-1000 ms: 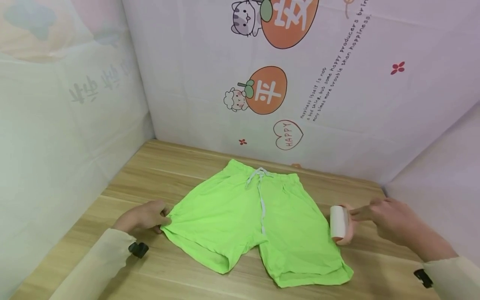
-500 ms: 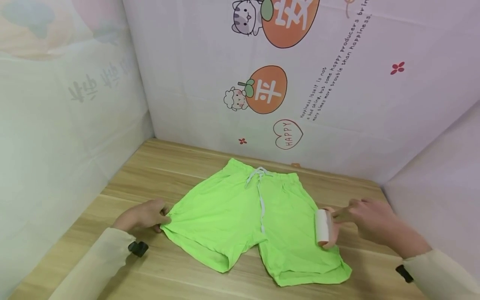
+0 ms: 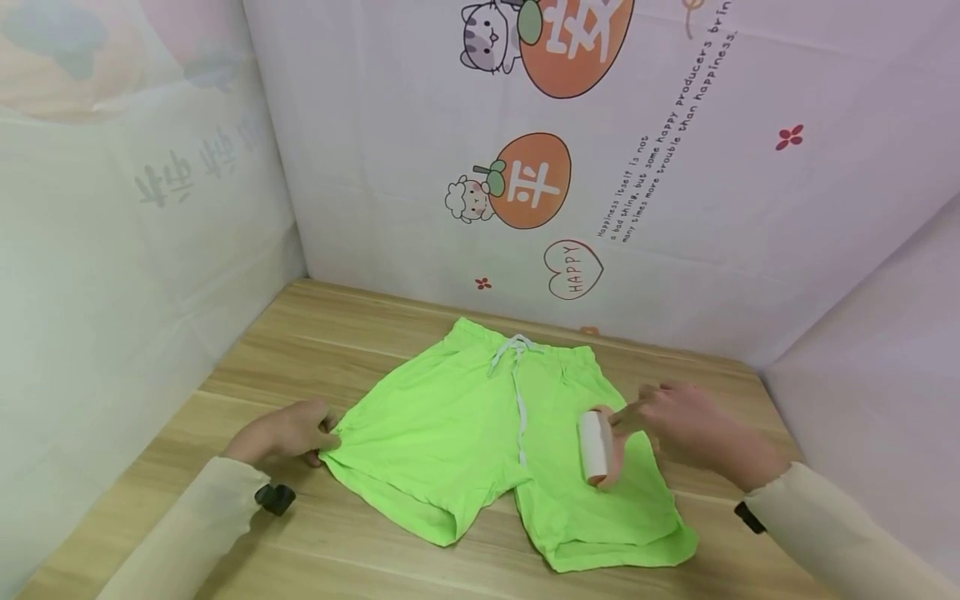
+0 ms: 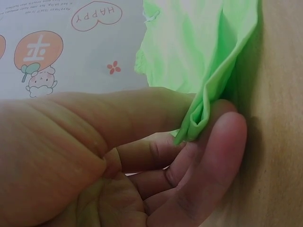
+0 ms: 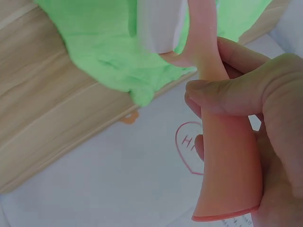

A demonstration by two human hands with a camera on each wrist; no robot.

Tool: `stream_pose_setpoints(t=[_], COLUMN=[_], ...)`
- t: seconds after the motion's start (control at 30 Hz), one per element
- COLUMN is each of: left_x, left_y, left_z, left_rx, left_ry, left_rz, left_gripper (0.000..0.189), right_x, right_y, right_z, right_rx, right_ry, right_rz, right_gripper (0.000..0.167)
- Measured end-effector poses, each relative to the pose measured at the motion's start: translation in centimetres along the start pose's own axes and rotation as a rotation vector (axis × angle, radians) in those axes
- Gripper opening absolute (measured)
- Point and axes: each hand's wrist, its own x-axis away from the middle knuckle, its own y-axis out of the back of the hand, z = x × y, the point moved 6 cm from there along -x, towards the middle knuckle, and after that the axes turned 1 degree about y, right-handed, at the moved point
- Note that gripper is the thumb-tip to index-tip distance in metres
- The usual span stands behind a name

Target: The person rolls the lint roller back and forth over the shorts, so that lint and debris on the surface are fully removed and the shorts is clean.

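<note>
I have the green shorts (image 3: 420,425) spread on the wooden tabletop (image 3: 315,550), waistband toward 12 o'clock by the printed wall (image 3: 405,167), leg openings toward 5 and 7. Laid out like this, I judge, the front is open to the tool with few folds in its way.

At 9 o'clock on the shorts, the left hand (image 3: 288,433) pinches their outer edge. In the left wrist view I see thumb and fingers clamped together on a doubled fold of cloth. I take that as an anchor, meant to stop light fabric from sliding or bunching.

Across from it, at 3 o'clock, the right hand (image 3: 686,421) grips a lint roller (image 3: 595,446). Thumb and fingers close around the narrow neck of its pink handle (image 5: 229,151), high up near the head, which probably gives finer control of the angle. The white roll sits over the leg on that side, its length running roughly 12 to 6; I can't tell how hard it presses. The white drawstring (image 3: 521,400) hangs down the middle, toward 9 o'clock from the roll and apart from it.
</note>
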Motion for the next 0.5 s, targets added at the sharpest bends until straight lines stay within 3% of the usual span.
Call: stream_pose_setpoints(t=[0.17,0.5], left_x=[0.0,0.0], left_y=[0.1,-0.1], left_z=[0.0,0.1], left_rx=[0.000,0.017], left_ry=[0.003,0.004], left_rz=[-0.002,0.006], left_gripper=[0.038,0.031], right_x=[-2.4,-6.9], right_y=[0.1,0.2], right_z=[1.1,3.7], right_rx=[-0.039,-0.089], right_ry=[0.024,0.089], right_rz=[0.024,0.027], right_gripper=[0.083,0.078])
